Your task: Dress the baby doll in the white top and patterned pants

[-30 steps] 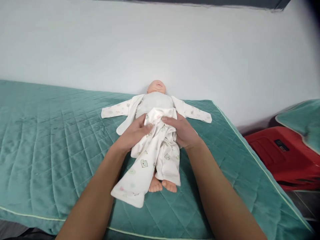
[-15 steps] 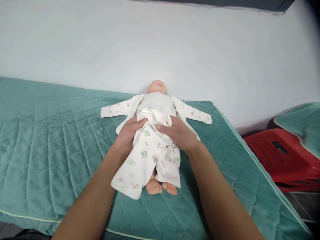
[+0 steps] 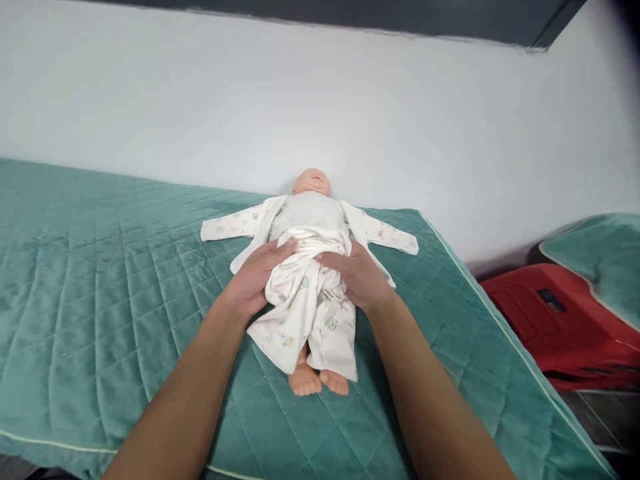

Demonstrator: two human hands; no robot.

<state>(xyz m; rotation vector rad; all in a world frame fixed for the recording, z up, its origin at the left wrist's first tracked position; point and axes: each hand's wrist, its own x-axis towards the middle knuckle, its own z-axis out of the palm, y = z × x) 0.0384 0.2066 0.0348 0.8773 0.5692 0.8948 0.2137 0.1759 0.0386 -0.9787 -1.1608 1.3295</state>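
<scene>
Near you on the green quilt [image 3: 165,320], a baby doll [image 3: 312,208] lies, feet [image 3: 305,381] poking from white printed pants [image 3: 331,327]. Your left hand [image 3: 256,275] and right hand [image 3: 359,275], half curled, hold the bunched pants top [image 3: 323,239] at its tummy [image 3: 308,217]. Past them, its white shirt [image 3: 237,223] lies open.

Stretched the left forearm [image 3: 185,380] and right forearm [image 3: 433,373] forward from the lower edge of view, bare and angled inward. Held the left hand [image 3: 257,273] and right hand [image 3: 363,277] side by side in a light grip (thumbs [image 3: 283,251] uppermost, a small gap between the tips). Curled the fingers under, largely out of sight, with left wrist [image 3: 236,303] and right wrist [image 3: 384,298] nearly level.
</scene>
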